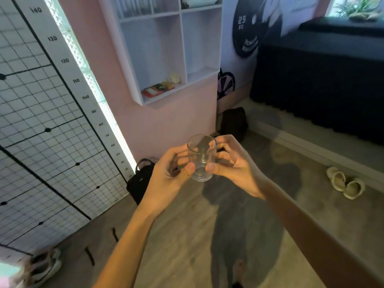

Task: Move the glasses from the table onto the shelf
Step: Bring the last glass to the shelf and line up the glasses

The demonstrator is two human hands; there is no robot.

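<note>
- Clear, smooth, cylindrical glass tumbler [201,157], upright, gripped by left hand [172,171] and right hand [234,163] together, above the floor.
- White square-celled wall shelf [166,48] beyond; its lower right cell open.

Both arms reach fwd, bare. Left hand [176,169] and right hand [230,163] curl inward facing each other, the 2 thumbs pressed on a clear cylindrical drinking glass [201,157] between them.
</note>
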